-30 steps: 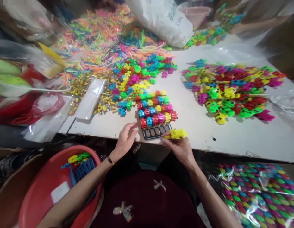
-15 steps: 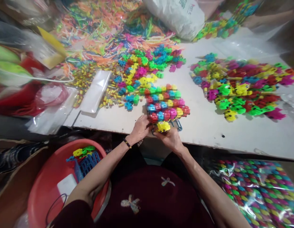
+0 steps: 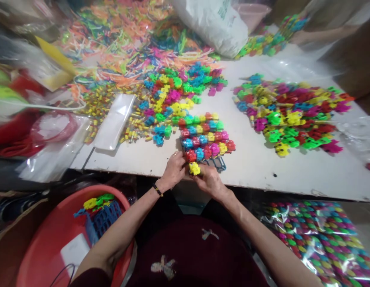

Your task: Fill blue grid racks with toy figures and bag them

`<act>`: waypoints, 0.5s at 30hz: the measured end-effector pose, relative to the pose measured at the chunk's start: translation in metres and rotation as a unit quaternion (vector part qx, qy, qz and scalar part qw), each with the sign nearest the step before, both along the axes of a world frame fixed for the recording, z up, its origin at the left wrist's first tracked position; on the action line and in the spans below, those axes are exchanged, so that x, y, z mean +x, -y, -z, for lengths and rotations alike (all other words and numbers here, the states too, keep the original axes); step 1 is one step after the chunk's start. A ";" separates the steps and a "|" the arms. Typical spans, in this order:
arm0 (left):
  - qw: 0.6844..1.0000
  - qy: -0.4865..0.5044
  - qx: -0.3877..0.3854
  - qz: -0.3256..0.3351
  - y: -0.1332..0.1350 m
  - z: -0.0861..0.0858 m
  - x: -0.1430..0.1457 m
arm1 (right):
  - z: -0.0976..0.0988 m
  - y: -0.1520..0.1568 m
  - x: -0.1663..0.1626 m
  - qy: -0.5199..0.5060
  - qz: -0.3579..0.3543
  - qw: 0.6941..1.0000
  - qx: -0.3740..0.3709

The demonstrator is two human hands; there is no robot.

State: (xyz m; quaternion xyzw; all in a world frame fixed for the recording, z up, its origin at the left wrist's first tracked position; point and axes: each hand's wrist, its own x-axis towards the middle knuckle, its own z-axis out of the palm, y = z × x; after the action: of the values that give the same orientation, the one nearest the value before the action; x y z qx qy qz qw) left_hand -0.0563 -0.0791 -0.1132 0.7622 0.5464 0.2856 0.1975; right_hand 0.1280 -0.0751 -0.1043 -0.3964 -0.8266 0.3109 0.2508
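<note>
A dark grid tray point(image 3: 218, 163) lies at the near edge of the white table point(image 3: 292, 171), filled with rows of small coloured plastic toys point(image 3: 206, 137). Both my hands meet at its near left corner. My right hand point(image 3: 209, 181) pinches a yellow toy point(image 3: 194, 168) against the tray's front row. My left hand point(image 3: 173, 171) has its fingers curled on the tray's left end, touching the same toy.
Loose toy heaps lie to the right point(image 3: 292, 113) and behind the tray point(image 3: 179, 89), with coloured strips beyond. A white bag point(image 3: 213, 24) stands at the back. A red basin point(image 3: 53, 243) holding a blue tray sits lower left; a bag of packed toys point(image 3: 316, 239) lower right. Another person's arm point(image 3: 319, 34) reaches in top right.
My right hand brought the yellow toy from the tray's right end to its near left corner. My left hand closed in on the tray beside it.
</note>
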 end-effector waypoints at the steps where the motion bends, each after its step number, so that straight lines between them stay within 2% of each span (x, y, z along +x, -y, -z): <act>1: 1.000 0.007 0.008 0.005 0.000 -0.001 0.000 | 0.000 0.003 -0.001 -0.004 0.010 1.000 0.005; 4: 0.999 0.036 0.024 0.011 -0.004 0.001 0.003 | -0.005 0.009 0.007 -0.046 0.018 0.999 0.008; 7: 0.998 0.054 0.024 -0.014 -0.015 0.009 0.009 | -0.017 -0.002 0.046 -0.104 0.047 0.993 -0.009; 8: 0.998 0.056 0.027 -0.024 -0.019 0.011 0.012 | -0.022 -0.010 0.068 -0.110 0.089 0.990 -0.001; 10: 0.997 0.062 0.034 -0.044 -0.028 0.015 0.018 | -0.032 -0.032 0.123 -0.080 0.226 0.970 0.048; 12: 0.995 0.068 0.039 -0.056 -0.036 0.017 0.024 | -0.039 -0.058 0.179 0.006 0.382 0.918 0.105; 13: 0.995 0.072 0.041 -0.059 -0.040 0.016 0.026 | -0.040 -0.071 0.202 0.059 0.434 0.892 0.113; 15: 0.994 0.077 0.045 -0.061 -0.044 0.014 0.030 | -0.038 -0.092 0.232 0.153 0.474 0.860 0.106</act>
State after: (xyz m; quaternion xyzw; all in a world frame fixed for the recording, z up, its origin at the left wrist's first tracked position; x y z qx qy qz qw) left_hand -0.0265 -0.0356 -0.1274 0.7111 0.5617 0.3793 0.1869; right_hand 0.3602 0.0165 -0.0667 -0.7542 -0.5945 0.0000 0.2788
